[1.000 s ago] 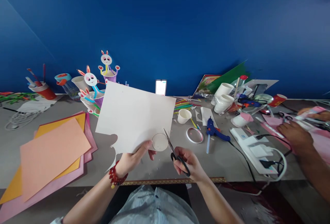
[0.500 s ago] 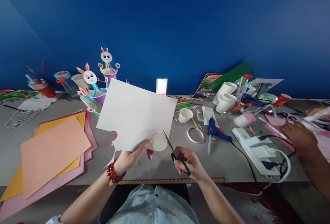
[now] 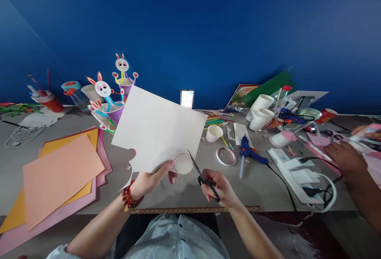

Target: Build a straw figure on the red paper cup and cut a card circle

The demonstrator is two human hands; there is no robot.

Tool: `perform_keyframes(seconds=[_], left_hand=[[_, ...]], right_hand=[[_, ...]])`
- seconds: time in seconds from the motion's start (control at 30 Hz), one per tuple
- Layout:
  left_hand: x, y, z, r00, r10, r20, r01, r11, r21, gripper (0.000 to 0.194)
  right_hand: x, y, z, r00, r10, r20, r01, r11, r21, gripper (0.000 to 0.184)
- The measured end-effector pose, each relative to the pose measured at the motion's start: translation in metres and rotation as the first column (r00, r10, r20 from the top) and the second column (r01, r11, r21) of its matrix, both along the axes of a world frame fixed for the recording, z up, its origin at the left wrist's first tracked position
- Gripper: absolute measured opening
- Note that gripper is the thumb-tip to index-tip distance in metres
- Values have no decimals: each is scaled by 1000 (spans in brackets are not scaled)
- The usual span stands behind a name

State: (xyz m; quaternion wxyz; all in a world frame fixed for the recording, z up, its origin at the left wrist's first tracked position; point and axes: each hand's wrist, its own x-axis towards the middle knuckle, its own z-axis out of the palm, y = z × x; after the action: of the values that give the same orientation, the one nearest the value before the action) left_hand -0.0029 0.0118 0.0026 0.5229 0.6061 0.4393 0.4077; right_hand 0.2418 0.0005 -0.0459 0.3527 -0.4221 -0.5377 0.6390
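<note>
My left hand pinches the lower edge of a white sheet of paper, thumb on top and fingers beneath. Close to the thumb, a drawn circle sits at the sheet's lower right, partly cut round. A bite is cut out of the sheet's lower left edge, where a thin strip hangs. In my right hand is a pair of scissors with black handles; its blades lie at the circle's upper right edge and look nearly closed.
Coloured paper sheets are stacked at left, below rabbit-decorated cups. A paper cup, tape roll, blue glue gun and power strip lie at right. A co-worker's hand is at far right.
The white sheet has turned slightly, its upper left corner rising and its right edge shifting right. My left wrist has moved a little left; the scissors have stayed almost in place.
</note>
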Motion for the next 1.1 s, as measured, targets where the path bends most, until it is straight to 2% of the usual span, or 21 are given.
perform_keyframes(seconds=[0.23,0.7,1.1], left_hand=[[1,4,3,999,-14,-28,15,1000,23,43],[-2,5,18,996,-64,-60,65,998,14,43],[-3,5,23,991,-99,-93,102,994,30,46]], right_hand=[[1,2,-1,1000,-3,4,3,1000,-7,41],[6,1,-3,1000,3,19,-3,1000,-21,34],[7,-3,0,1000,-9,16,8,1000,12,41]])
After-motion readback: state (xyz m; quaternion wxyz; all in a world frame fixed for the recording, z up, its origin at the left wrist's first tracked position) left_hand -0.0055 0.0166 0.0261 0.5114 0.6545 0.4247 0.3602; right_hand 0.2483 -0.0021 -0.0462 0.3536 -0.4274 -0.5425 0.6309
